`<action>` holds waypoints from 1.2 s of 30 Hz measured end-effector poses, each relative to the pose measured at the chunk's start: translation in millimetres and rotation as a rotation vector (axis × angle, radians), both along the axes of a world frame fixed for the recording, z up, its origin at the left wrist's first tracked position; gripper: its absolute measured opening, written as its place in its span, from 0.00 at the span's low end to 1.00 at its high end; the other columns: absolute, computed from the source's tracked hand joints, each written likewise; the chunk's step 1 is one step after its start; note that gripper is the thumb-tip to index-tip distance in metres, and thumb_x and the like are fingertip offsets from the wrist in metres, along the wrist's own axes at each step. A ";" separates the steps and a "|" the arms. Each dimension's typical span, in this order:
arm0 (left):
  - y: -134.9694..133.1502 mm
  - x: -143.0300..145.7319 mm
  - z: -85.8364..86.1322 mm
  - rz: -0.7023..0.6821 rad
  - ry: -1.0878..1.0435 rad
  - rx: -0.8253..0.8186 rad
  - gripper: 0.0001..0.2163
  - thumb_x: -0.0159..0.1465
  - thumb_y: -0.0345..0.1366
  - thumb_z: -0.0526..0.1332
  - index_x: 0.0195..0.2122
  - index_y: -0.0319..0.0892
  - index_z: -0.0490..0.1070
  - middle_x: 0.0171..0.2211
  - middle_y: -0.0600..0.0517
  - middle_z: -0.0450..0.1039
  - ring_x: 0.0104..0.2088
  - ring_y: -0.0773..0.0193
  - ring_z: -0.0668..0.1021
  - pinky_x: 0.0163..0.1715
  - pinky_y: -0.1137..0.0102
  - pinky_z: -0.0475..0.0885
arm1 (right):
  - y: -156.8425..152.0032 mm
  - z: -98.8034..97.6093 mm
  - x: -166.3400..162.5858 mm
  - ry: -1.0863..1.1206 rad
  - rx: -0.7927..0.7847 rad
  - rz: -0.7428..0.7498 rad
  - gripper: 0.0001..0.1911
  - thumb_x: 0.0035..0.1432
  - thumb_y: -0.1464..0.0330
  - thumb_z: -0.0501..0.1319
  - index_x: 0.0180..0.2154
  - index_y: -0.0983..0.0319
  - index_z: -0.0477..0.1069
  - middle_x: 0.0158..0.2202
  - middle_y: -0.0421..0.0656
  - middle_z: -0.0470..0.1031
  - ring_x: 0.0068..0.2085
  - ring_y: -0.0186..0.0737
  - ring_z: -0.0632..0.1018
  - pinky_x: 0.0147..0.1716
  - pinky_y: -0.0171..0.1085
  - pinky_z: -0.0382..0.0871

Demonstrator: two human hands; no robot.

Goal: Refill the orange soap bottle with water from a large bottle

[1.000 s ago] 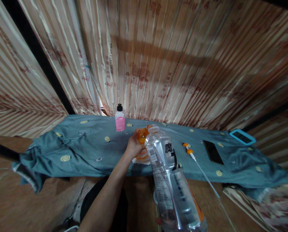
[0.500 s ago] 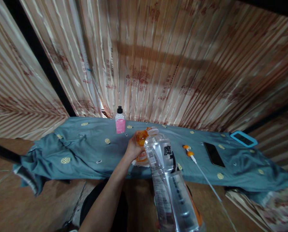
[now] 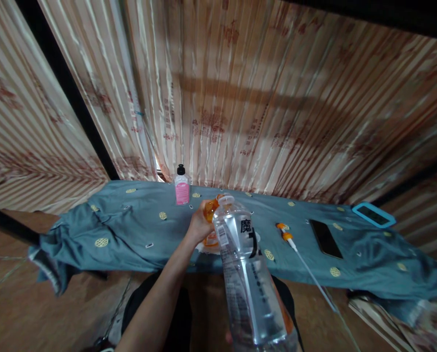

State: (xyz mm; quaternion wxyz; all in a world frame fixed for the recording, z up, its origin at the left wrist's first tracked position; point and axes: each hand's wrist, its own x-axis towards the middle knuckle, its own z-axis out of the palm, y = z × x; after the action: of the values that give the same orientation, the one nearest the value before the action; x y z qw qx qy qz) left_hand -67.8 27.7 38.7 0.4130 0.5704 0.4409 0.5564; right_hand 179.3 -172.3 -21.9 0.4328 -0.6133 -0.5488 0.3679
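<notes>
My left hand (image 3: 196, 226) is closed round a translucent orange container (image 3: 210, 209) that stands on the cloth-covered table (image 3: 111, 230). A large clear plastic bottle (image 3: 245, 274) with black print is tilted forward, its white neck right beside the top of the orange container. My right hand (image 3: 228, 337) holds this bottle from below at the bottom edge of the view and is almost wholly hidden behind it. Whether anything flows from the bottle cannot be made out.
On the teal cloth stand a small pink bottle with a black cap (image 3: 182, 188), an orange-tipped white cable (image 3: 287, 235), a black phone (image 3: 325, 238) and a blue-cased device (image 3: 374, 215). A striped curtain (image 3: 240, 98) hangs behind the table. The floor is brown tile.
The clear bottle's neck has drifted slightly left, closer over the orange container. My left hand has kept its grip. The view has shifted a little.
</notes>
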 end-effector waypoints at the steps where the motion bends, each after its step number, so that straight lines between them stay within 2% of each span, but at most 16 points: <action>1: -0.8 0.1 1.8 0.004 -0.013 -0.004 0.21 0.52 0.38 0.82 0.43 0.47 0.77 0.35 0.56 0.87 0.38 0.55 0.89 0.41 0.65 0.83 | -3.6 -4.2 -0.5 0.033 -0.043 0.048 0.62 0.31 0.18 0.77 0.58 0.50 0.86 0.34 0.45 0.88 0.26 0.55 0.87 0.19 0.49 0.85; 3: -2.1 0.7 4.9 0.015 -0.037 -0.016 0.20 0.53 0.38 0.82 0.43 0.47 0.76 0.34 0.57 0.87 0.37 0.57 0.88 0.39 0.66 0.82 | -10.6 -10.9 -2.4 0.111 -0.120 0.106 0.56 0.34 0.14 0.70 0.52 0.45 0.87 0.30 0.44 0.86 0.22 0.59 0.85 0.12 0.52 0.80; 6: -2.9 1.3 8.4 0.007 -0.054 -0.034 0.20 0.52 0.38 0.82 0.42 0.47 0.77 0.33 0.58 0.86 0.35 0.58 0.87 0.37 0.68 0.81 | -14.2 -18.1 -7.0 0.212 -0.193 0.151 0.62 0.30 0.09 0.60 0.52 0.43 0.87 0.31 0.45 0.86 0.23 0.62 0.85 0.12 0.56 0.79; 9: -3.1 1.4 10.9 -0.007 -0.056 -0.064 0.20 0.52 0.37 0.82 0.43 0.47 0.78 0.33 0.57 0.86 0.35 0.58 0.86 0.37 0.68 0.81 | -12.4 -22.6 -12.3 0.292 -0.250 0.168 0.62 0.35 0.15 0.69 0.59 0.48 0.85 0.37 0.47 0.89 0.28 0.60 0.88 0.22 0.57 0.87; 11: -3.4 1.5 12.5 0.001 -0.045 -0.082 0.20 0.53 0.37 0.82 0.43 0.46 0.78 0.32 0.56 0.85 0.35 0.58 0.86 0.38 0.67 0.81 | -12.9 -23.7 -14.5 0.348 -0.288 0.174 0.57 0.39 0.20 0.74 0.62 0.44 0.84 0.41 0.47 0.91 0.33 0.63 0.90 0.26 0.60 0.89; 13: -4.0 1.6 14.1 0.013 -0.036 -0.087 0.20 0.52 0.38 0.82 0.42 0.46 0.77 0.32 0.56 0.85 0.35 0.57 0.85 0.38 0.66 0.81 | -14.4 -23.7 -14.7 0.406 -0.362 0.209 0.50 0.40 0.21 0.75 0.56 0.44 0.87 0.36 0.45 0.89 0.27 0.63 0.88 0.20 0.58 0.85; 16: -5.0 1.8 15.9 0.012 -0.029 -0.079 0.22 0.50 0.39 0.83 0.42 0.46 0.77 0.33 0.57 0.86 0.35 0.57 0.86 0.38 0.66 0.81 | -16.6 -22.5 -14.9 0.492 -0.503 0.273 0.42 0.36 0.21 0.76 0.37 0.47 0.88 0.21 0.42 0.80 0.12 0.58 0.76 0.06 0.48 0.66; 17: -5.3 1.8 16.3 0.008 -0.025 -0.075 0.23 0.49 0.40 0.83 0.43 0.46 0.77 0.33 0.57 0.87 0.36 0.57 0.87 0.38 0.66 0.81 | -18.4 -21.8 -16.1 0.525 -0.533 0.280 0.44 0.36 0.18 0.73 0.33 0.48 0.88 0.19 0.44 0.78 0.11 0.57 0.74 0.04 0.45 0.60; 19: -5.6 2.0 16.7 0.005 -0.017 -0.073 0.23 0.50 0.40 0.83 0.43 0.46 0.77 0.33 0.58 0.87 0.36 0.57 0.87 0.38 0.66 0.81 | -25.8 -19.7 -21.3 0.606 -0.544 0.262 0.56 0.39 0.10 0.57 0.30 0.52 0.89 0.21 0.52 0.81 0.13 0.59 0.78 0.06 0.43 0.58; 21: -5.6 2.3 16.5 0.012 -0.014 -0.077 0.21 0.51 0.40 0.82 0.42 0.46 0.76 0.33 0.58 0.87 0.35 0.58 0.87 0.38 0.67 0.81 | -38.5 -16.5 -29.4 0.686 -0.519 0.224 0.66 0.49 0.09 0.41 0.39 0.53 0.94 0.33 0.59 0.89 0.22 0.63 0.86 0.12 0.48 0.72; 23: -5.1 2.6 15.1 0.018 -0.018 -0.076 0.20 0.52 0.39 0.82 0.42 0.46 0.77 0.33 0.57 0.86 0.35 0.58 0.87 0.38 0.67 0.81 | -52.3 -12.9 -37.5 0.743 -0.481 0.174 0.64 0.61 0.15 0.36 0.45 0.52 0.95 0.41 0.60 0.92 0.29 0.63 0.90 0.22 0.52 0.82; 27: -2.9 1.9 9.7 0.027 -0.004 -0.053 0.20 0.53 0.39 0.81 0.44 0.46 0.77 0.33 0.57 0.86 0.36 0.58 0.87 0.40 0.66 0.81 | -58.9 -9.6 -40.7 0.787 -0.433 0.161 0.52 0.69 0.21 0.47 0.45 0.51 0.95 0.42 0.57 0.93 0.34 0.62 0.93 0.33 0.54 0.88; 29: -1.7 1.4 6.8 0.018 0.003 -0.046 0.22 0.53 0.38 0.82 0.45 0.46 0.77 0.34 0.57 0.86 0.37 0.57 0.87 0.42 0.66 0.81 | -48.2 -9.5 -35.2 0.789 -0.438 0.210 0.50 0.63 0.19 0.54 0.44 0.50 0.95 0.41 0.57 0.92 0.34 0.65 0.93 0.32 0.56 0.89; 31: -0.8 1.1 4.6 0.002 0.008 -0.049 0.23 0.52 0.37 0.83 0.46 0.46 0.77 0.35 0.57 0.87 0.39 0.57 0.88 0.44 0.66 0.81 | -35.9 -7.6 -30.0 0.773 -0.443 0.273 0.51 0.52 0.16 0.62 0.38 0.52 0.94 0.38 0.59 0.91 0.32 0.70 0.92 0.25 0.58 0.86; 33: -0.3 1.3 3.3 -0.007 0.011 -0.060 0.24 0.51 0.35 0.84 0.45 0.46 0.78 0.37 0.56 0.88 0.40 0.57 0.88 0.44 0.66 0.81 | -31.9 -0.7 -30.3 0.753 -0.414 0.296 0.50 0.46 0.15 0.65 0.33 0.54 0.92 0.33 0.59 0.89 0.29 0.71 0.90 0.20 0.58 0.84; 36: -0.3 1.4 2.8 -0.007 -0.006 -0.068 0.25 0.50 0.34 0.85 0.46 0.46 0.78 0.37 0.56 0.89 0.40 0.56 0.89 0.44 0.66 0.81 | -50.0 20.9 -45.8 0.735 -0.282 0.211 0.44 0.67 0.23 0.63 0.43 0.56 0.90 0.36 0.52 0.90 0.35 0.59 0.92 0.32 0.55 0.92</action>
State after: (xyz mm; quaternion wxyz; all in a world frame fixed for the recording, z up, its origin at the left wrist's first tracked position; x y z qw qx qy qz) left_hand -66.4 27.4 41.5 0.4355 0.5559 0.4564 0.5413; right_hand 133.5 -222.3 -0.9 0.4717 -0.4345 -0.3618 0.6766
